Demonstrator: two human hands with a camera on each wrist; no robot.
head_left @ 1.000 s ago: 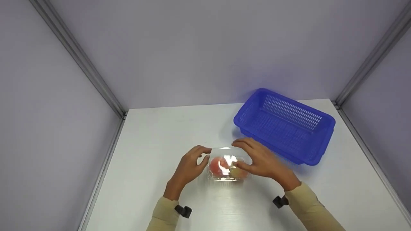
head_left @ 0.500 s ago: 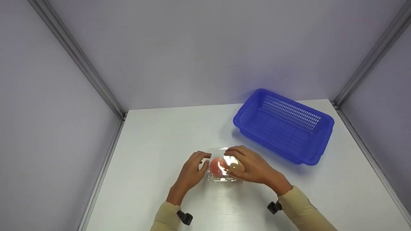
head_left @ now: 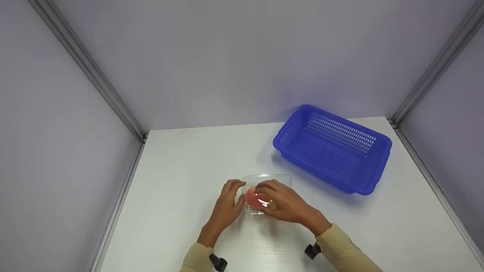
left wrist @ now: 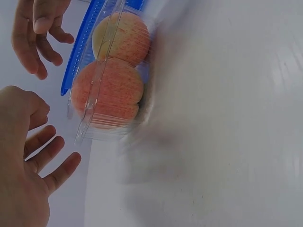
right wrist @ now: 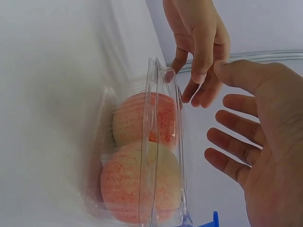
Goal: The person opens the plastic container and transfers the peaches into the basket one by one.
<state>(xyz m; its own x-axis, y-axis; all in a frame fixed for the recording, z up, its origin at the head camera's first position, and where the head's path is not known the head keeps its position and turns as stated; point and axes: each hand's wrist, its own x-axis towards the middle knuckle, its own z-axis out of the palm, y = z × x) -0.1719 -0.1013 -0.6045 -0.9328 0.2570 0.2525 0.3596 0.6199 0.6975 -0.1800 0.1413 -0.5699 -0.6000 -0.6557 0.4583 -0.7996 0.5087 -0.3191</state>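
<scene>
A clear plastic clamshell box (head_left: 278,178) stands on the white table with two peaches inside. Its nearer red peach (left wrist: 108,92) and the yellow-pink peach (left wrist: 124,39) show through the wall in the left wrist view. At the box's left end is my left hand (head_left: 225,207), thumb and fingers bent loosely and apart, gripping nothing. My right hand (head_left: 288,204) hovers over the box's right half and hides part of it in the head view. In the right wrist view the right hand's fingers (right wrist: 236,140) are spread, apart from the lid.
Behind the box to the right, a blue plastic basket (head_left: 329,181) with slotted sides stands at an angle on the white table (head_left: 189,158). Grey wall panels (head_left: 227,68) with metal corner rails enclose the table at the back and both sides.
My right hand has moved left and nearer to me, further across the box. The left hand has dropped slightly along the box's left end. The box and basket stay about where they were.
</scene>
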